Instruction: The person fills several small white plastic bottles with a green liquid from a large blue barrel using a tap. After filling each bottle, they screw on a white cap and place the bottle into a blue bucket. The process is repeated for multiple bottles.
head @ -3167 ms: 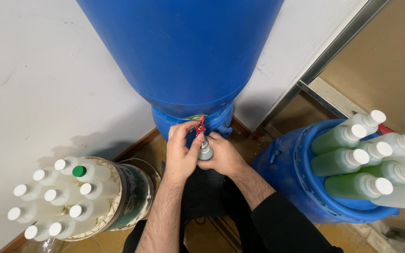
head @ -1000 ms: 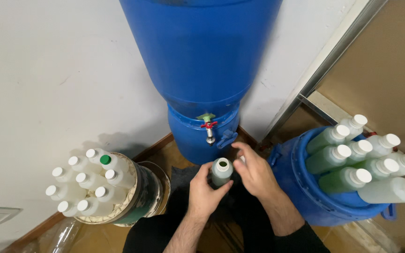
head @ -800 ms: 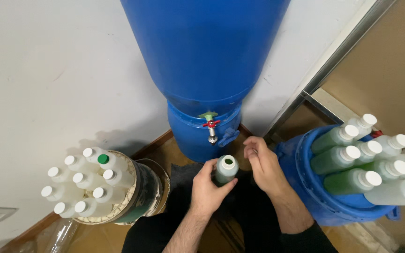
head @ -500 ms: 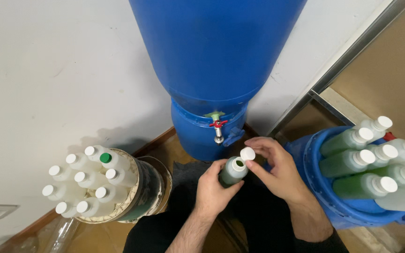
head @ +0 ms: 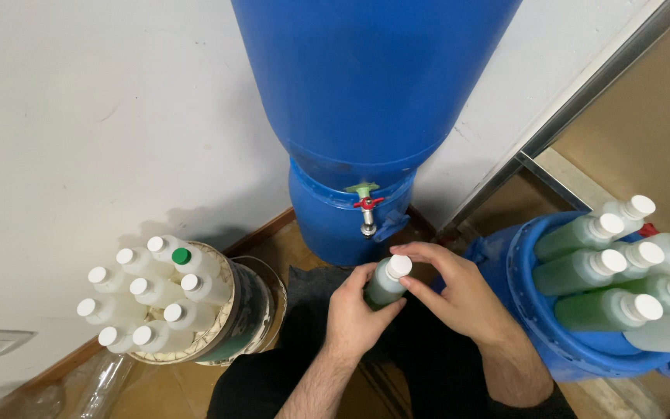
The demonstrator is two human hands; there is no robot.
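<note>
My left hand (head: 354, 314) grips a small plastic bottle (head: 384, 285) filled with green liquid, holding it upright in front of me. A white cap (head: 399, 266) sits on the bottle's neck, and the fingers of my right hand (head: 451, 291) are closed around that cap. Just above the bottle hangs a metal tap with a red handle (head: 367, 213), fixed low on a big blue barrel (head: 366, 93).
A round bucket (head: 238, 306) on the left holds several white-capped bottles, one with a green cap (head: 181, 255). A blue tub (head: 537, 310) on the right holds several capped bottles of green liquid. A white wall is behind; a metal frame runs at the right.
The bottle came down from the tap. My right hand fetched a white cap, brought it over and set it on the bottle's neck.
</note>
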